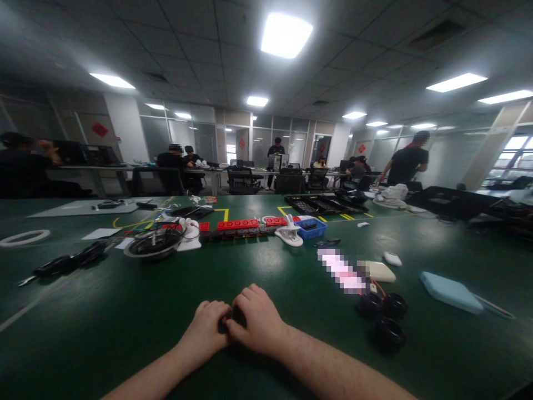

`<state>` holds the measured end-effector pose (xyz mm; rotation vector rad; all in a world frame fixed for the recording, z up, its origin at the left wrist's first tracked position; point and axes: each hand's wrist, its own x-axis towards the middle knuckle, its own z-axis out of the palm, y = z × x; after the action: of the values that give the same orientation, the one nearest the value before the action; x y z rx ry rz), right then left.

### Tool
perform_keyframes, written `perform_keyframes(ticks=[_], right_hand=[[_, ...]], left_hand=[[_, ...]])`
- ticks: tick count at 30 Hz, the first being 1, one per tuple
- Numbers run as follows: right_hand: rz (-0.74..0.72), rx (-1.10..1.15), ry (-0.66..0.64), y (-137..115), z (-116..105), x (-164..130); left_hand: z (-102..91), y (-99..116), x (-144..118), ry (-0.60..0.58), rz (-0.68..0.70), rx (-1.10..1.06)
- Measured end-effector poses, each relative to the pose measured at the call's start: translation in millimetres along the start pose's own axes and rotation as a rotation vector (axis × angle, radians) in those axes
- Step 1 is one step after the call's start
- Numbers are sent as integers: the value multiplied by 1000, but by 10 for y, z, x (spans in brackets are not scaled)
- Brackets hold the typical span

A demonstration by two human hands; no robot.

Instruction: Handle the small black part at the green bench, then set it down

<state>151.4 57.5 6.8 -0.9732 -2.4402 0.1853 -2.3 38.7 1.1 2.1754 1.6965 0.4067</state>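
My left hand (207, 323) and my right hand (259, 318) rest together low in the middle of the view, over the green table (145, 311). The fingers of both are curled inward and their tips meet. A dark gap shows between them; whether anything small lies inside is hidden. Beyond the hands stands a row of red blocks (237, 224). At its left end are a metal bowl (144, 253) with dark cables and a white stand (190, 236). Another white stand (290, 232) and a blue basket (313, 228) sit at its right end.
To the right lie black round objects (389, 333), a cream block (378, 271), a white case (392, 259) and a light blue case (452, 291). A black tool (70, 260) lies at left. Black trays (325, 204) are farther back; several people sit or stand beyond.
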Motion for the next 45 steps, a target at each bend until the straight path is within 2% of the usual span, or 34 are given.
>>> perform_keyframes(ticks=[12, 17, 24, 30, 45], right_hand=[[-46, -21, -20, -18, 4, -2], [-123, 5, -32, -25, 32, -16], [-168, 54, 61, -24, 83, -41], [-203, 42, 76, 4, 106, -40], [-101, 26, 120, 29, 91, -40]], left_hand=[[2, 30, 6, 5, -2, 29], [11, 4, -2, -10, 2, 12], [33, -28, 5, -1, -23, 24], [43, -71, 41, 47, -54, 43], [50, -118, 69, 109, -116, 54]])
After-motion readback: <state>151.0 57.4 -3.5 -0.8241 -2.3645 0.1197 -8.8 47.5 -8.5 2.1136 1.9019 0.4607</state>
